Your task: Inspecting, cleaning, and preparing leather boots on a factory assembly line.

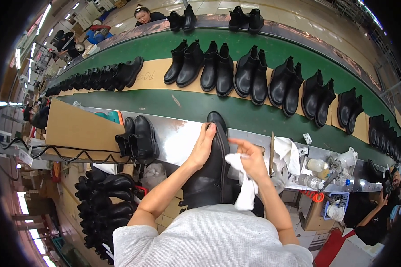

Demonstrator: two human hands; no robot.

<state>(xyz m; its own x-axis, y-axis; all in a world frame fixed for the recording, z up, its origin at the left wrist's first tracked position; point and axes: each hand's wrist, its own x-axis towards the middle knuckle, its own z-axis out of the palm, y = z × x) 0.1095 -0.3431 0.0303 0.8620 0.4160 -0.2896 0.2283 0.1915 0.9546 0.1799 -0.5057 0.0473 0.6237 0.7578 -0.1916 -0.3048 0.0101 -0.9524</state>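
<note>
Closest to me is my grey knit top [218, 236], and out of it both bare forearms reach up toward the metal counter [178, 140]. Between them stands a tall black leather boot [211, 171], shaft toward my chest, its rounded toe poking past the counter's far edge toward the green conveyor belt [200, 107]. My left hand [203, 144] lies along the boot's left side near the toe, its fingers [209, 129] curled over the upper, gripping it. My right hand [251, 158] sits just beside the boot's right side, fingers pinched on a white cloth rag [245, 187] that hangs down from my palm.

To the left, a second pair of black ankle boots [138, 140] rests on the counter, near a flat brown cardboard sheet [78, 129]; bare metal lies between that pair and my boot. To the right the counter is crowded: more white rags [287, 151], small clear plastic bottles [316, 165] and a thin upright stick [272, 153] just beside my right hand.

Beyond the counter's edge the belt carries pairs of black boots [249, 75] on a tan strip [151, 73], well apart from my hands. Below the counter at left, more black boots [104, 200] are stacked.
</note>
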